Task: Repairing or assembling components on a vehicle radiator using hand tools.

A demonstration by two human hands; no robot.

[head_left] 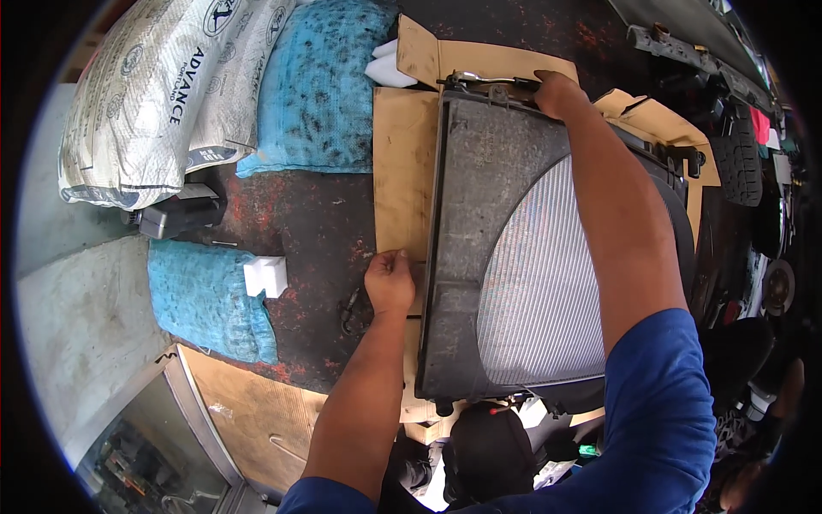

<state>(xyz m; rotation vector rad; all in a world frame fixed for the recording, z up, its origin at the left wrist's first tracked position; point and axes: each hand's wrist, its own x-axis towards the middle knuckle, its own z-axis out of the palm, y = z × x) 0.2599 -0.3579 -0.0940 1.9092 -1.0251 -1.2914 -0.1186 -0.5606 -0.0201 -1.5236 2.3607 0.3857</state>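
Note:
A car radiator (539, 291) with a grey fan shroud lies on an opened cardboard box (407, 171). Its silvery fins show through the shroud's round opening. My right hand (561, 94) reaches to the far edge and is closed round the dark handle of a ratchet wrench (484, 80). The wrench's shiny head rests by the shroud's far left corner. My left hand (390, 283) is closed in a pinch over the cardboard, just left of the radiator's side. Whatever lies between its fingers is hidden.
Blue woven sacks (317, 86) and white cement sacks (145, 103) stand far left. A smaller blue sack (205, 295) has a white foam block (265, 277) on it. A black bottle (180, 212) lies nearby. Car parts, including a brake disc (777, 287), crowd the right.

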